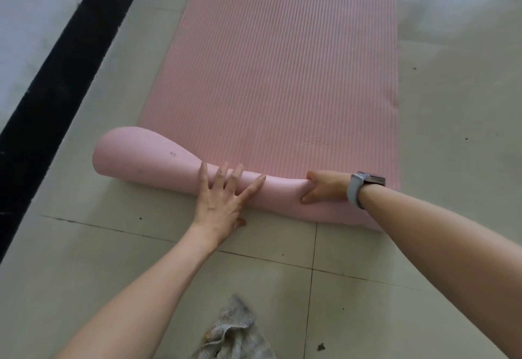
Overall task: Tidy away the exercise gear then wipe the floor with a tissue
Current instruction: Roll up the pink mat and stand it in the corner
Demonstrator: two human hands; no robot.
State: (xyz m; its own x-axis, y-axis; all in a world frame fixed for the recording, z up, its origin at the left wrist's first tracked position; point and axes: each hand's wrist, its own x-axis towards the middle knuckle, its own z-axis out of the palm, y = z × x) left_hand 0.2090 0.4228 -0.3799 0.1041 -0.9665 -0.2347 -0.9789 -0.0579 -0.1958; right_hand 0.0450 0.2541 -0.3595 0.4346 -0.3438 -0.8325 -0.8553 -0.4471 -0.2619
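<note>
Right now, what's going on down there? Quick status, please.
Left hand flat on pink mat roll; right hand gripping it. Mat barely rolled. Grey cloth lies near.

A ribbed pink mat (282, 70), pale tiled floor (440, 110), black strip (56, 81), grey watch strap (354, 190).

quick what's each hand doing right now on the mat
Left hand: open, fingers spread, pressing flat on the rolled end of the pink mat.
Right hand: closed, gripping the roll.
</note>
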